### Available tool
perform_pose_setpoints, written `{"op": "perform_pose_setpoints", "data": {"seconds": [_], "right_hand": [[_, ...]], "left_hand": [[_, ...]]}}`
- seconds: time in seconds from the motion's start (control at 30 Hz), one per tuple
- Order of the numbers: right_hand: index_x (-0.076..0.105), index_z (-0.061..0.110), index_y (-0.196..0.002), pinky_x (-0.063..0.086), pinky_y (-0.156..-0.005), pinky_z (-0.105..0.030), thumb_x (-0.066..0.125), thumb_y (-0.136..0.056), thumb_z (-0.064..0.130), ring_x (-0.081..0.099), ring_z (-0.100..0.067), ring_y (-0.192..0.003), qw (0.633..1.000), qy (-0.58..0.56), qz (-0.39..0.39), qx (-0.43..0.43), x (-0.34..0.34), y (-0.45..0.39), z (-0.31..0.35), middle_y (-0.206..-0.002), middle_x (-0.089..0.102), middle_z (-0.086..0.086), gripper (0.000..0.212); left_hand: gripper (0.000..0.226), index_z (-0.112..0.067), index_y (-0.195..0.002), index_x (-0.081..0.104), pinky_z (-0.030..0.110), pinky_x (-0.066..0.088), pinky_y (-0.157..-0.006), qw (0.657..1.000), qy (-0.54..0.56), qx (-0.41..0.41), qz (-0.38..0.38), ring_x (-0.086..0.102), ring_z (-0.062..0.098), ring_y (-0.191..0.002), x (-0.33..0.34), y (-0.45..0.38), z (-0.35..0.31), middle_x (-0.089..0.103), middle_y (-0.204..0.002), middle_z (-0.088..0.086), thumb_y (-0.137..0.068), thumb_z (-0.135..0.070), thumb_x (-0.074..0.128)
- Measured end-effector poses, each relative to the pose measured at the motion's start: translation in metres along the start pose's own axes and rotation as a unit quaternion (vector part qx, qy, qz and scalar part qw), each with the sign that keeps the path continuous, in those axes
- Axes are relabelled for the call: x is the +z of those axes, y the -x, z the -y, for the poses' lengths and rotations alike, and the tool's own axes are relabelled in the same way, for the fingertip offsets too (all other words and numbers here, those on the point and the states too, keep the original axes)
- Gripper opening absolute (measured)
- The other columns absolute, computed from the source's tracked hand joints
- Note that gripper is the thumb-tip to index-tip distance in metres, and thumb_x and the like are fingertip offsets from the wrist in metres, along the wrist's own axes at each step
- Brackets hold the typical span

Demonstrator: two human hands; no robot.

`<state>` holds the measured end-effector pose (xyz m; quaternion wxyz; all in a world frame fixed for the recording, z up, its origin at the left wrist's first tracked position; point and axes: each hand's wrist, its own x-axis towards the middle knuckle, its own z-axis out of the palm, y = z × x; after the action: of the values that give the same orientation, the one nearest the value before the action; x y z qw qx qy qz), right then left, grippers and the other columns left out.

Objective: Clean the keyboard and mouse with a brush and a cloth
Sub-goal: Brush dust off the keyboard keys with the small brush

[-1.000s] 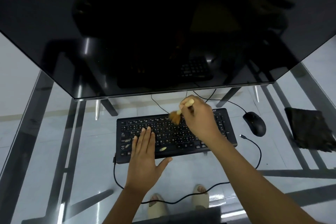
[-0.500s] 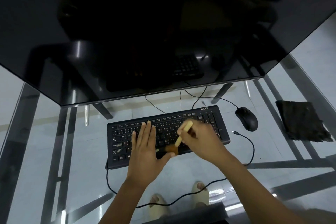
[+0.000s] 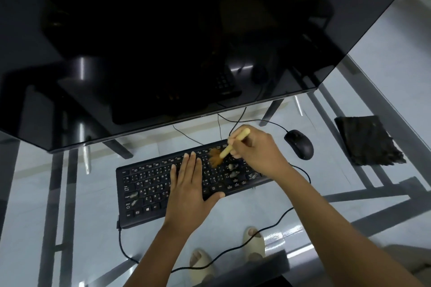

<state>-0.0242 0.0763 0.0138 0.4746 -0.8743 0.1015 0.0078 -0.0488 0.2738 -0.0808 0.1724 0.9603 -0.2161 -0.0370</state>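
A black keyboard (image 3: 149, 189) lies on a glass desk, with pale dust specks on some keys. My left hand (image 3: 189, 191) rests flat on its middle, fingers together and pointing away from me. My right hand (image 3: 258, 154) holds a small brush (image 3: 233, 144) with a pale wooden handle; its orange-brown bristles touch the upper keys just right of my left fingertips. A black mouse (image 3: 299, 144) sits to the right of the keyboard. A dark folded cloth (image 3: 366, 141) lies further right.
A large dark monitor (image 3: 175, 42) overhangs the far side of the glass desk (image 3: 70, 193). Black cables (image 3: 235, 249) trail from the keyboard and mouse across the glass. Below the glass I see the metal frame and my feet in pale slippers.
My right hand swept the brush from the keyboard's top row down to its front edge, then back up to the upper keys. My left hand stayed flat on the keyboard.
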Motion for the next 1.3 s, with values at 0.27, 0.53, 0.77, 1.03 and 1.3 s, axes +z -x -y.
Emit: {"op": "perform_pose_setpoints", "data": {"seconds": [0.27,0.53,0.77,1.03,1.3], "right_hand": [[0.065,0.019,-0.086,0.058,-0.070,-0.028,0.059,-0.092,0.016,0.068,-0.012,-0.067,0.999,0.039,-0.023,0.020,-0.024,-0.004,-0.014,-0.072,0.071,0.003,0.010],[0.063,0.015,-0.088,0.055,-0.067,-0.018,0.061,-0.093,0.023,0.067,-0.008,-0.065,0.997,0.032,-0.038,0.053,-0.050,0.001,-0.031,-0.069,0.068,0.008,0.010],[0.063,0.011,-0.088,0.050,-0.058,-0.014,0.059,-0.094,0.019,0.065,-0.006,-0.062,0.998,0.034,-0.040,0.047,-0.066,0.009,-0.042,-0.067,0.069,0.008,0.010],[0.063,0.014,-0.088,0.042,-0.054,-0.004,0.058,-0.093,0.015,0.063,0.006,-0.059,0.998,0.047,0.007,0.048,-0.077,0.011,-0.052,-0.064,0.064,0.011,0.007],[0.065,0.009,-0.083,0.050,-0.056,-0.015,0.070,-0.085,0.008,0.063,-0.013,-0.069,0.991,-0.036,-0.120,0.043,-0.099,0.016,-0.079,-0.085,0.064,-0.005,0.006]], "left_hand": [[0.084,-0.006,-0.149,0.024,0.045,0.001,-0.118,1.000,0.001,0.015,0.015,-0.002,0.018,-0.147,0.006,-0.016,-0.021,0.012,-0.159,0.008,-0.091,-0.066,0.026],[0.081,-0.007,-0.149,0.021,0.046,0.003,-0.119,1.000,-0.006,-0.012,0.026,-0.002,0.017,-0.147,0.010,-0.018,-0.029,0.011,-0.159,0.006,-0.092,-0.064,0.022],[0.083,-0.006,-0.149,0.020,0.038,-0.006,-0.118,0.999,0.011,-0.025,0.015,-0.002,0.015,-0.147,0.011,-0.016,-0.035,0.012,-0.159,0.005,-0.092,-0.066,0.026],[0.087,-0.006,-0.149,0.021,0.035,-0.010,-0.118,0.998,0.025,-0.050,0.006,-0.005,0.011,-0.147,0.011,-0.017,-0.041,0.010,-0.159,0.003,-0.090,-0.070,0.020],[0.083,-0.007,-0.149,0.021,0.042,-0.005,-0.119,0.996,0.063,-0.069,-0.013,-0.006,0.008,-0.146,0.011,-0.024,-0.064,0.015,-0.158,0.004,-0.091,-0.066,0.019]]}}
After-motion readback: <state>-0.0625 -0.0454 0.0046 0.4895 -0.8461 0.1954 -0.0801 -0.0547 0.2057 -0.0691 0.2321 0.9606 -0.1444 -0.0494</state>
